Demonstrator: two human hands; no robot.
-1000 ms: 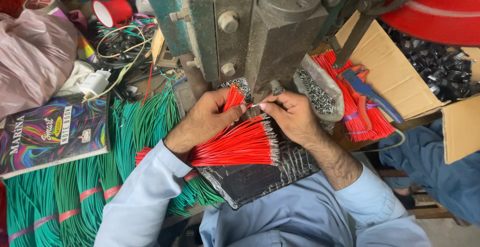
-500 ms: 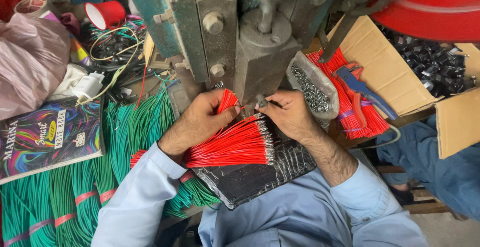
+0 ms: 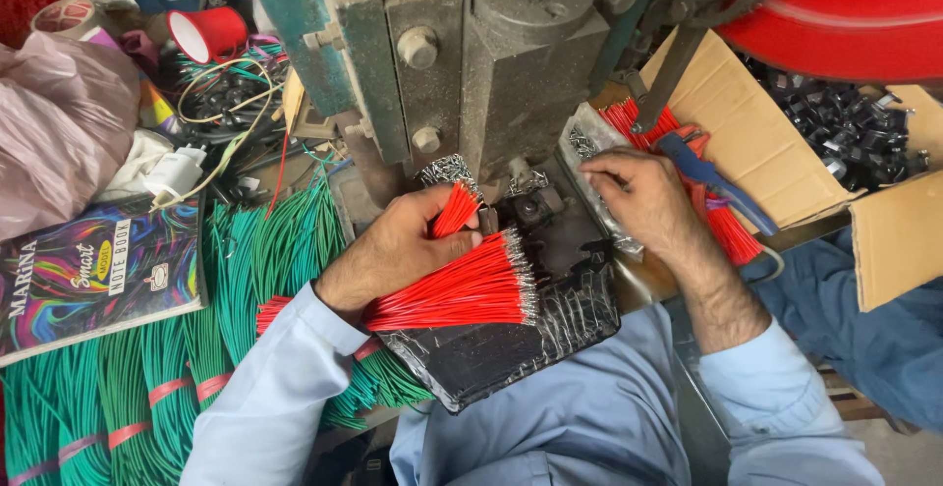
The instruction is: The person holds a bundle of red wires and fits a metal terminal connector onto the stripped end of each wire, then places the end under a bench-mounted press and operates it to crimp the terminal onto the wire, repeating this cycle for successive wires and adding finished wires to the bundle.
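My right hand (image 3: 638, 196) has left the press mouth since a moment ago and swung out to two o'clock, while my left hand (image 3: 403, 250) stays put. Nearest me, the bundle of red wires (image 3: 462, 289) lies across the black foil-wrapped pad (image 3: 511, 343) on my lap, bare ends fanned toward three o'clock. My left hand is curled over it, thumb and fingers pinching a few red wires up toward the die. My right hand is palm down, fingers loosely bent, fingertips touching the clear bag of small metal terminals (image 3: 589, 147); whether it grips anything I cannot tell. At nine o'clock, green wire bundles (image 3: 147, 388) and a colourful notebook (image 3: 93, 275). At twelve, the grey-green press (image 3: 462, 54). Further, at two o'clock, a cardboard box (image 3: 756, 132) with more red wires and blue-handled pliers (image 3: 712, 179).
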